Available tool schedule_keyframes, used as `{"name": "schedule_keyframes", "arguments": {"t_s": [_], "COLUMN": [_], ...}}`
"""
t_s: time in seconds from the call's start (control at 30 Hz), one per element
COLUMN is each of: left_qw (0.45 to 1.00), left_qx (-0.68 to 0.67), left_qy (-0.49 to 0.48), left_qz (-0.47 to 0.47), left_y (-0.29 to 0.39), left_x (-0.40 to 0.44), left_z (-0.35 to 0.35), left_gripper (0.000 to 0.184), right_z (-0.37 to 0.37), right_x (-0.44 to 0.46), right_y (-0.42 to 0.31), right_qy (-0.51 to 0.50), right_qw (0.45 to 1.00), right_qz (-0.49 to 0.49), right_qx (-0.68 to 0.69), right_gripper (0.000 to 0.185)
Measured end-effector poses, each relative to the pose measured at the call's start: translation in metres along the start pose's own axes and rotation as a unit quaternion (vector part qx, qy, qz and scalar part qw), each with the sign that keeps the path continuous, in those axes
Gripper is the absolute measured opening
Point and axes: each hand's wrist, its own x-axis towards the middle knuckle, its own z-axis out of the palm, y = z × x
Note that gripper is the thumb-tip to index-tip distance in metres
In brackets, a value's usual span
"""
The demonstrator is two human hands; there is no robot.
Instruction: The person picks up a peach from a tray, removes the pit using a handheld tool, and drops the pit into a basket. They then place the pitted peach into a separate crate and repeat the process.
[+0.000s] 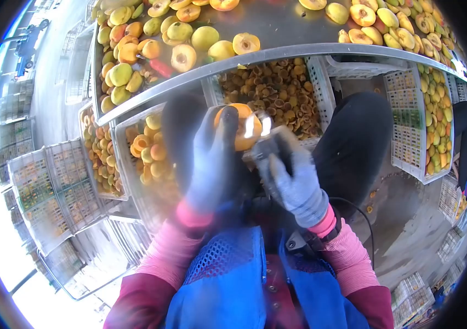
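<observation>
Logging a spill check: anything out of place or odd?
Yes: a few small orange-brown scraps lie loose on the floor near the fruit crate at right. They look dropped rather than contained; too small to identify.

I see matt cloth gloves (305, 200) on my far-off hands (294, 175), around a smooth fruit (239, 141) and a tool (266, 148) glinting like glossy metal. At twelve o'clock runs the shiny metal rim (299, 51) of the surface (283, 27); near three, a plastic crate (403, 131); at six, a cloth vest (217, 296) with mesh.
</observation>
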Motion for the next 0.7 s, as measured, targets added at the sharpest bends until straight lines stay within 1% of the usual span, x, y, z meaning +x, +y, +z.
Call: {"name": "schedule_keyframes", "arguments": {"t_s": [0.03,0.07,0.1,0.13,0.2,0.27,0.3,0.33,0.4,0.43,0.5,0.53,0.6,0.63,0.7], "left_qw": [0.997,0.998,1.000,0.999,0.981,0.949,0.978,0.995,0.999,0.999,0.996,0.975,0.944,0.951,0.961], "left_qx": [0.055,0.054,0.007,-0.041,-0.151,-0.248,-0.160,-0.070,0.031,0.041,-0.070,-0.192,-0.285,-0.260,-0.219], "left_qy": [0.003,-0.004,-0.006,-0.004,0.015,0.046,0.033,0.019,0.006,0.007,0.015,0.021,0.021,0.017,0.001], "left_qz": [0.048,0.041,0.005,-0.032,-0.119,-0.189,-0.130,-0.070,-0.007,-0.005,-0.056,-0.108,-0.166,-0.169,-0.167], "left_y": [0.002,0.007,0.004,0.001,0.006,0.022,0.020,0.015,0.007,0.004,0.007,0.016,0.020,0.017,0.016], "left_x": [-0.001,-0.001,-0.001,-0.002,-0.001,0.002,0.000,-0.004,-0.008,-0.008,-0.007,-0.004,-0.004,-0.005,-0.004], "left_z": [0.000,0.001,0.002,0.003,0.006,0.011,0.011,0.012,0.016,0.018,0.021,0.021,0.022,0.022,0.019], "left_gripper": [0.030,0.030,0.031,0.032,0.034,0.030,0.029,0.029,0.031,0.031,0.031,0.030,0.028,0.028,0.028], "right_z": [-0.002,-0.001,-0.001,0.000,0.001,0.003,0.005,0.006,0.008,0.010,0.011,0.012,0.012,0.011,0.010], "right_x": [-0.001,-0.005,-0.007,-0.007,-0.009,-0.012,-0.014,-0.017,-0.020,-0.021,-0.023,-0.024,-0.028,-0.028,-0.029], "right_y": [-0.009,-0.011,-0.013,-0.014,-0.012,-0.006,-0.001,0.002,0.002,0.002,0.005,0.006,0.012,0.014,0.016], "right_qy": [-0.008,-0.019,-0.029,-0.028,-0.019,-0.018,-0.022,-0.026,-0.014,-0.007,-0.014,-0.017,-0.035,-0.044,-0.057], "right_qw": [0.997,0.998,0.995,0.994,0.995,0.995,0.995,0.994,0.995,0.996,0.995,0.994,0.994,0.995,0.991], "right_qz": [-0.029,0.030,0.089,0.104,0.091,0.091,0.097,0.104,0.097,0.094,0.101,0.104,0.099,0.094,0.115], "right_qx": [-0.071,-0.055,-0.037,-0.035,-0.046,-0.039,-0.026,-0.013,-0.008,-0.005,-0.003,-0.003,0.007,0.012,0.045], "right_gripper": [0.021,0.021,0.021,0.021,0.021,0.021,0.021,0.020,0.021,0.022,0.022,0.023,0.023,0.024,0.021]}}
